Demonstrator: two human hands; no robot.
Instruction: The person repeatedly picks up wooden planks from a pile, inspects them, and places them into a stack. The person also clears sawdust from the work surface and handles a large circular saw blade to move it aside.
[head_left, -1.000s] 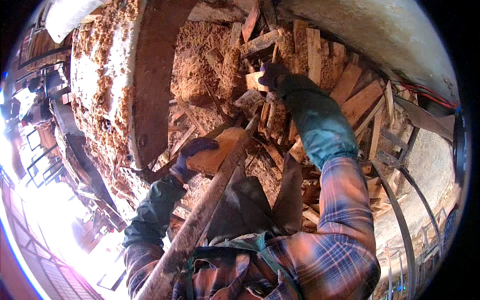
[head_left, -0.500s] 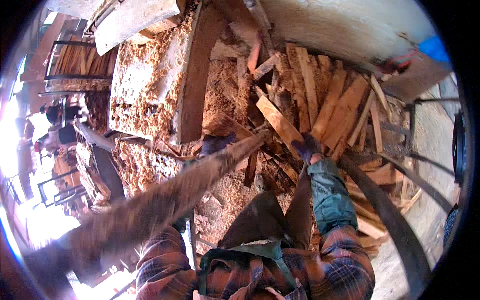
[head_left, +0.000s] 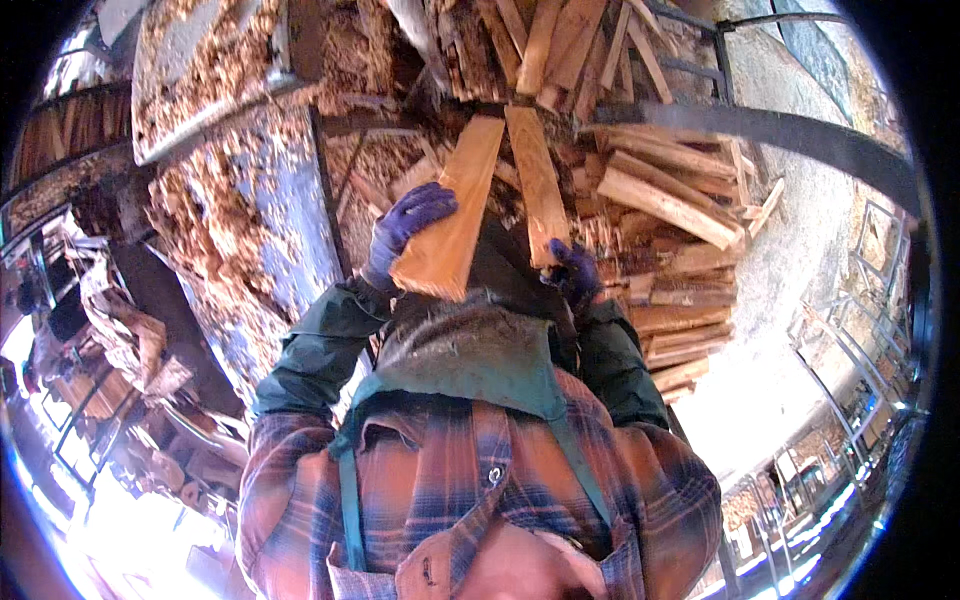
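Observation:
My left hand [head_left: 412, 225], in a purple-blue glove, is closed round the left edge of a wide, flat wooden board [head_left: 455, 225]. The board tilts, its near end just above my apron [head_left: 455, 355]. In my gloved right hand [head_left: 572, 272] is the near end of a narrower wooden board [head_left: 537, 180], its far end pointing away from me. The two boards are close side by side, with a dark gap between them. Some fingers of both hands are hidden behind the wood.
Cut wood pieces [head_left: 670, 195] are heaped to the right, beside a dark curved bar [head_left: 780, 140]. More offcuts [head_left: 560, 50] lie at the far side. On the left, wood shavings [head_left: 215, 225] cover a pale surface, next to a shavings-strewn slab [head_left: 210, 70].
My view has tipped down toward my body. Both hands have come nearer to me. The right hand still holds its board; the wide board now shows plainly in my left hand, which was blurred before.

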